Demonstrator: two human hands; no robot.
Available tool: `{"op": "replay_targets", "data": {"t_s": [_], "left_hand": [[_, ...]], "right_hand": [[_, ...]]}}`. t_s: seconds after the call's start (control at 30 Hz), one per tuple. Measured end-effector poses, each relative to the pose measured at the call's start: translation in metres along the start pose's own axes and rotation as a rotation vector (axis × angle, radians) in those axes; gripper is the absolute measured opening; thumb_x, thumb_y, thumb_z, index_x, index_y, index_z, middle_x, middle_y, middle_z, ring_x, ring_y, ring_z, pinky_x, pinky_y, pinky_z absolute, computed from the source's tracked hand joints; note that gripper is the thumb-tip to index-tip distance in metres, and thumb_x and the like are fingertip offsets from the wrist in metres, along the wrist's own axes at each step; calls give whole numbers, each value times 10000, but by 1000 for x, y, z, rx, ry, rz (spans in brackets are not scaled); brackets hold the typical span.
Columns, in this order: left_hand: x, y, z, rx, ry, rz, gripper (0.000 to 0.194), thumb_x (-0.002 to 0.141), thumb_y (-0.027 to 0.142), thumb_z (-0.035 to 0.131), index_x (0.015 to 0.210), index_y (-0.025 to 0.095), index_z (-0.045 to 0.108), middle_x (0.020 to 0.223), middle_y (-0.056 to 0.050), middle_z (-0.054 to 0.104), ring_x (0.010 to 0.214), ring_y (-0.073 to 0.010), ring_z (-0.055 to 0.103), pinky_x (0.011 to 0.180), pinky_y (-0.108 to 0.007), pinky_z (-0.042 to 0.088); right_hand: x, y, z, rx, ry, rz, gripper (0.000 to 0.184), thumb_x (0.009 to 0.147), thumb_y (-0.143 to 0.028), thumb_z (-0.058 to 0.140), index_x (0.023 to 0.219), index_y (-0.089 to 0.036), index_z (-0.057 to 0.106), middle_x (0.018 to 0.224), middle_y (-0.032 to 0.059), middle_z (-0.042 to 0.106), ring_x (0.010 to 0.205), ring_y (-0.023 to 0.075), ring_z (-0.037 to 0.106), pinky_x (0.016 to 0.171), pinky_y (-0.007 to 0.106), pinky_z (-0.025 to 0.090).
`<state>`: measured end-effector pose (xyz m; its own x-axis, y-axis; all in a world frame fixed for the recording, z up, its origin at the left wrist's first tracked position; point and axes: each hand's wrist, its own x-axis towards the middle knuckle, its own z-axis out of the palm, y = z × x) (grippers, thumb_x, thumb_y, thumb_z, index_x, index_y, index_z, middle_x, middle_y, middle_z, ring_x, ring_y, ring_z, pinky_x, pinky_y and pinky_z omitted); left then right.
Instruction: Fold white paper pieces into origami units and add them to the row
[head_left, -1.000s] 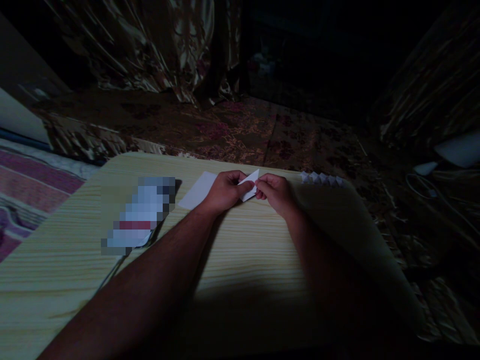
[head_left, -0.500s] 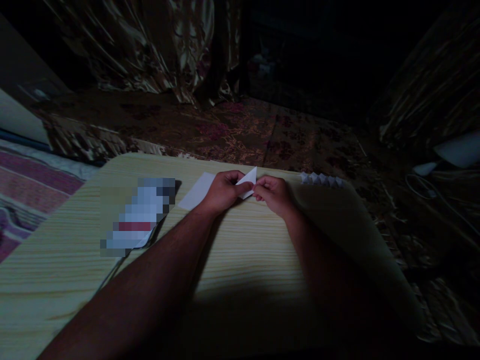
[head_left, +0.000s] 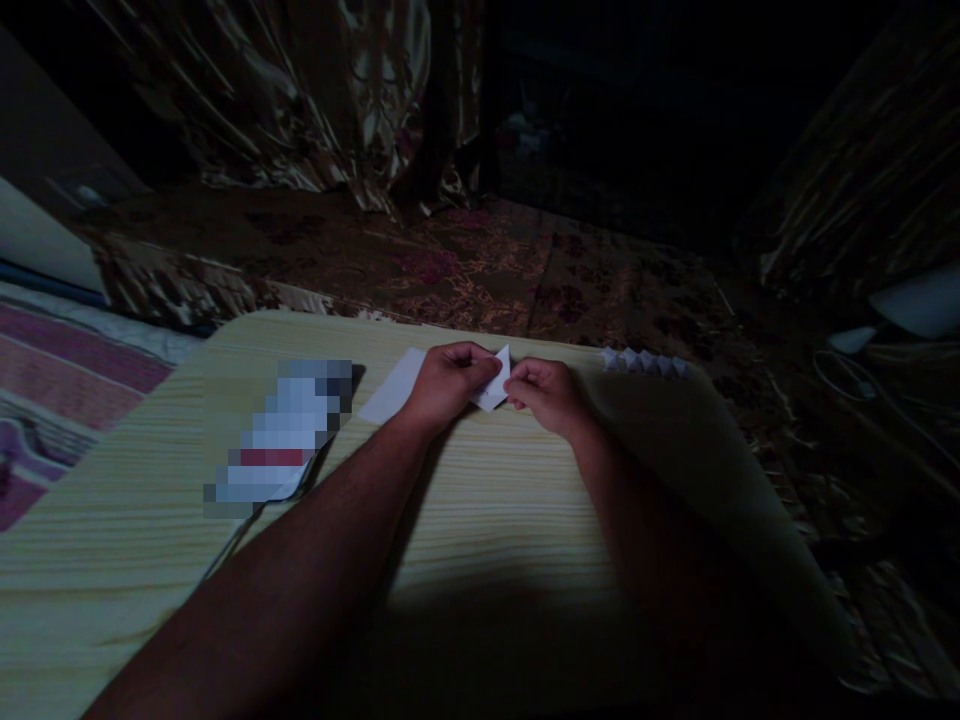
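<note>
A small piece of folded white paper [head_left: 493, 392] is gripped between the thumb and fingers of my left hand [head_left: 455, 378], over the far middle of the table. Its pointed corner sticks up above the left thumb. My right hand [head_left: 546, 388] has its fingers curled together, pinching at the paper's right edge; the exact contact is small and dim. A flat white sheet of paper [head_left: 391, 388] lies under and left of my left hand. Several small folded white paper pieces [head_left: 646, 362] stand in a row near the far right corner.
A phone-like device [head_left: 281, 430], blurred out, lies on the left of the wooden table [head_left: 480, 500], with a cable [head_left: 225, 550] running toward me. Beyond the far edge is a patterned fabric-covered seat [head_left: 450, 260]. A white lamp-like object [head_left: 919, 300] is at right.
The folded paper has turned in my left hand: its tip sits lower and its bottom corner now points down toward me. The left thumb has moved up across it.
</note>
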<state>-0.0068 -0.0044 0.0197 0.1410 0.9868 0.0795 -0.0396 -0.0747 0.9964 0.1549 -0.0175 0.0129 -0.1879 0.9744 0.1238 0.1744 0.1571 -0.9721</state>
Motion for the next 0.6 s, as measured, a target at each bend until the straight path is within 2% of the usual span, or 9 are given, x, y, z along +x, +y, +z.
{"op": "replay_targets", "data": {"t_s": [0.3, 0.6], "left_hand": [[-1, 1, 0, -19, -74, -52, 265, 637, 354, 742, 745, 137, 635, 590, 3, 600, 477, -94, 506, 451, -213, 388], [3, -3, -3, -45, 1, -19, 236, 626, 342, 726, 738, 146, 656, 573, 17, 581, 453, -77, 455, 434, -216, 325]], "right_hand": [[-1, 1, 0, -76, -34, -42, 93, 700, -224, 577, 631, -165, 557, 545, -40, 544, 502, 81, 474, 486, 207, 349], [0, 4, 1, -105, -68, -59, 76, 694, -209, 574, 633, -167, 556, 553, -48, 518, 505, 74, 450, 486, 205, 316]]}}
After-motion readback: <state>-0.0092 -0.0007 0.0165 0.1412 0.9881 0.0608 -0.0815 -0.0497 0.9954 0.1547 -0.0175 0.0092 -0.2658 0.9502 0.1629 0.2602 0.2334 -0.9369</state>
